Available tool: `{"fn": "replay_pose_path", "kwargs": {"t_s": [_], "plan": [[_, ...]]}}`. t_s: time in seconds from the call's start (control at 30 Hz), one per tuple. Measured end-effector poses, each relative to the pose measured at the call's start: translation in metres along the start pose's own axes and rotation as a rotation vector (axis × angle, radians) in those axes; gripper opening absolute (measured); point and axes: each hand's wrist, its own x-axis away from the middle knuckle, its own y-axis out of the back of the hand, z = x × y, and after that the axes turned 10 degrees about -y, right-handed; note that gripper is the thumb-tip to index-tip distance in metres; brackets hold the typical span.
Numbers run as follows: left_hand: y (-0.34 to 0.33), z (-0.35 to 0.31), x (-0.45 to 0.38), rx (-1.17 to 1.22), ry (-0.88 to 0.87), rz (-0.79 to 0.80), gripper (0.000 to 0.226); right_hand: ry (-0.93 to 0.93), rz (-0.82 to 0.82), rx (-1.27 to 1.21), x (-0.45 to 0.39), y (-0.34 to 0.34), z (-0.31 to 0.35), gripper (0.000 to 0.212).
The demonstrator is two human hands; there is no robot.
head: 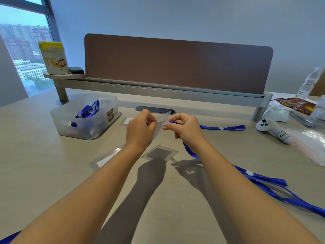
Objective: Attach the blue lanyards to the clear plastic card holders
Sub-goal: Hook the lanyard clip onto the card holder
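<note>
Clear card holder (pixel 161 123) pinched mid-air by left hand (pixel 140 128), blue lanyard (pixel 190 148) clip end pinched by right hand (pixel 183 130), above desk centre; clipping step underway, next needs hook through slot.

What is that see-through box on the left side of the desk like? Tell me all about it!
The storage bin is frosted, see-through plastic with rounded corners and no lid. It sits flat on the desk, left of the person's hands, touching neither. A brown label with white writing is stuck on its right side. Inside lie blue lanyards with clear card holders, piled loosely.
</note>
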Motion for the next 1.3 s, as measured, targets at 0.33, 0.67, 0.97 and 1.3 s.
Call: {"fn": "replay_pose_path", "kwargs": {"t_s": [0.33, 0.67, 0.97, 1.3], "plan": [[-0.001, 0.007, 0.001, 0.110, -0.021, 0.033, 0.017, -0.072, 0.008, -0.111, 0.000, -0.001, 0.000, 0.017], [0.000, 0.011, 0.002, 0.080, -0.106, 0.107, 0.032, -0.242, 0.100, -0.168, -0.002, 0.002, 0.000, 0.008], [0.000, 0.018, 0.005, -0.089, -0.225, 0.131, 0.029, -0.316, 0.057, -0.272, -0.003, -0.004, -0.001, 0.020], [0.002, 0.011, 0.002, 0.164, -0.047, 0.205, 0.028, -0.278, 0.043, -0.248, -0.003, -0.006, -0.001, 0.016]]}}
